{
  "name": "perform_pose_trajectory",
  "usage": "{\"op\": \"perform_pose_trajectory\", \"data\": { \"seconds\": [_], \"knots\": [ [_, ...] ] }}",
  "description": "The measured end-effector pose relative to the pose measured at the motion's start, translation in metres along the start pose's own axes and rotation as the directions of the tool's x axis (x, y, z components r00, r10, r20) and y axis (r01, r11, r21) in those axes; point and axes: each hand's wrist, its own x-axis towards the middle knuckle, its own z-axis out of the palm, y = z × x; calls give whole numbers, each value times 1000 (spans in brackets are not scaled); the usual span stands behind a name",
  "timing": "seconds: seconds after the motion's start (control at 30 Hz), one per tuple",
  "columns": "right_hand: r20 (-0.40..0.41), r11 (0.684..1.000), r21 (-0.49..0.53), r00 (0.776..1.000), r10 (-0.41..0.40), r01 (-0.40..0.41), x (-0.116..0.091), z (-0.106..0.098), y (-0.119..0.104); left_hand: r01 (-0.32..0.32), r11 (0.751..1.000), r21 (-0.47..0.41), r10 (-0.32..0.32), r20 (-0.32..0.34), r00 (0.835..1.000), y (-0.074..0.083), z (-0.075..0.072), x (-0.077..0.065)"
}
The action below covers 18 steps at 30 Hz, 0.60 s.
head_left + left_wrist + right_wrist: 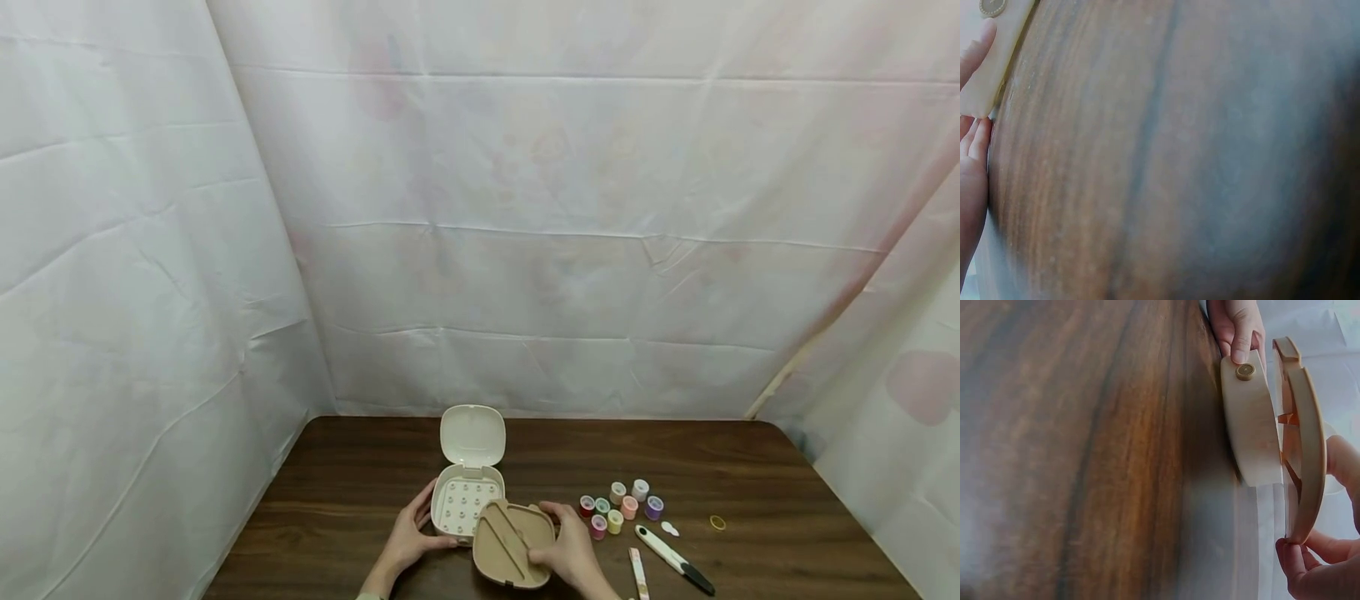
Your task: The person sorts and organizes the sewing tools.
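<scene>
The left hand (408,537) grips the front left corner of the open white box (1250,425), thumb beside its round button (1245,372), and should brace it firmly while the right hand (572,550) pinches the tan tray (492,553) by its right side over the box's front right corner, best held level (whether the two touch is hard to tell). Rightward, the coloured spools (615,522) leave little room; the tabletop (360,467) left of the box offers more, and the raised lid (472,433) limits moves rearward.
</scene>
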Motion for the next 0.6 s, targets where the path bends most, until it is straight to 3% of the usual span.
{"op": "perform_pose_trajectory", "data": {
  "seconds": [0.1,0.4,0.6],
  "knots": [
    [12,1000,10,1000,-6,6,-6,-2,2,3,1000,-7,-3,-6,1000,-1,1,0],
    [95,984,172,995,33,-49,-20,-13,10,22,999,-32,-22,3,1000,-3,0,0],
    [112,974,225,994,-7,-18,-27,-16,17,11,999,-43,-11,4,1000,-2,0,0]
  ]
}}
